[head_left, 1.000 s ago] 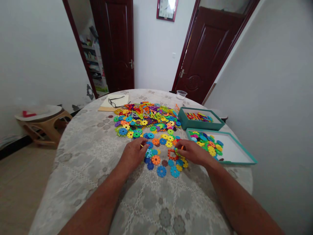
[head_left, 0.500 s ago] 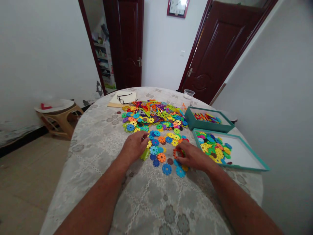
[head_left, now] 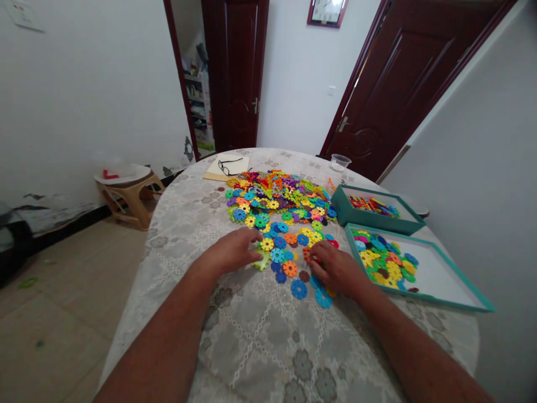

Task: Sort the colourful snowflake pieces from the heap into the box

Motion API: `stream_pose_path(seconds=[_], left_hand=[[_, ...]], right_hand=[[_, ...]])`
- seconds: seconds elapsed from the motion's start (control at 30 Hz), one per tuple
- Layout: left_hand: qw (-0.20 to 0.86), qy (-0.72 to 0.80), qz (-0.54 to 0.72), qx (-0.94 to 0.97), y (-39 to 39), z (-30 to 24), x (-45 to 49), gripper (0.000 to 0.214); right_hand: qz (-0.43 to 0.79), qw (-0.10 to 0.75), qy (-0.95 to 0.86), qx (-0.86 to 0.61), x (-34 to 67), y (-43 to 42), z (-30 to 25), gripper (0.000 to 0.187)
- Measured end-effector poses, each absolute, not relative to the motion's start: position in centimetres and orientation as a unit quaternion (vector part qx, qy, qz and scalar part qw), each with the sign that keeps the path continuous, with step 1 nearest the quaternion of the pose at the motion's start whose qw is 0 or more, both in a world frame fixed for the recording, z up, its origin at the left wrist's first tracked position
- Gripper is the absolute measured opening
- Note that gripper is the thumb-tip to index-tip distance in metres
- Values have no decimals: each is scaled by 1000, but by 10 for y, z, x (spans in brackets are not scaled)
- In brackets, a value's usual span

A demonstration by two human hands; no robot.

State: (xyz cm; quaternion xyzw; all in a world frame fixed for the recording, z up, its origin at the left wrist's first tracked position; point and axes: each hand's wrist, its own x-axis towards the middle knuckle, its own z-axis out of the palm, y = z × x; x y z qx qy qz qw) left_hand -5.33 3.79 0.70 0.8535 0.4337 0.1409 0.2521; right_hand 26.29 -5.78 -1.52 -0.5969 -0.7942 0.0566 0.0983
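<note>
A big heap of colourful plastic snowflake discs (head_left: 279, 198) lies on the round table with a lace cloth (head_left: 260, 341). A smaller scatter of blue, orange and yellow discs (head_left: 289, 263) lies between my hands. My left hand (head_left: 232, 252) rests palm down at the scatter's left edge, fingers curled over a light green piece (head_left: 262, 262). My right hand (head_left: 335, 270) lies at the scatter's right edge, fingers bent round a red-orange piece (head_left: 310, 256).
Two teal trays stand to the right: the near one (head_left: 436, 294) holds several discs, the far one (head_left: 369, 221) holds stick pieces. Glasses (head_left: 230, 165) on a notebook and a clear cup (head_left: 339, 162) are at the far side. A stool (head_left: 128, 193) stands left.
The camera has turned left, so everything shifts right in view. My left hand has slid down onto the light green piece. My right hand has stayed at the red-orange piece.
</note>
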Motion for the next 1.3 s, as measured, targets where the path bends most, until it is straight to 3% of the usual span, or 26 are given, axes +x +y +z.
stream_pose_path(seconds=[0.1, 0.27, 0.4, 0.63, 0.83, 1.13, 1.3], left_hand=[[218, 398, 73, 888, 30, 7, -57, 43], [178, 410, 59, 892, 21, 10, -49, 25], [155, 403, 55, 901, 23, 7, -47, 14], [194, 377, 62, 904, 22, 13, -53, 19], [166, 304, 131, 929, 2, 22, -25, 23], [138, 258, 174, 940, -10, -2, 7, 26], [129, 256, 201, 937, -6, -3, 4, 44]], right_hand=[[30, 130, -776, -616, 263, -53, -20, 24], [32, 267, -715, -645, 267, -49, -25, 32], [103, 351, -656, -660, 268, -51, -23, 35], [270, 388, -631, -616, 252, -59, -21, 31], [515, 438, -539, -503, 234, -64, -19, 32], [526, 437, -558, -470, 224, -64, -23, 34], [501, 440, -559, -493, 237, -57, -17, 35]])
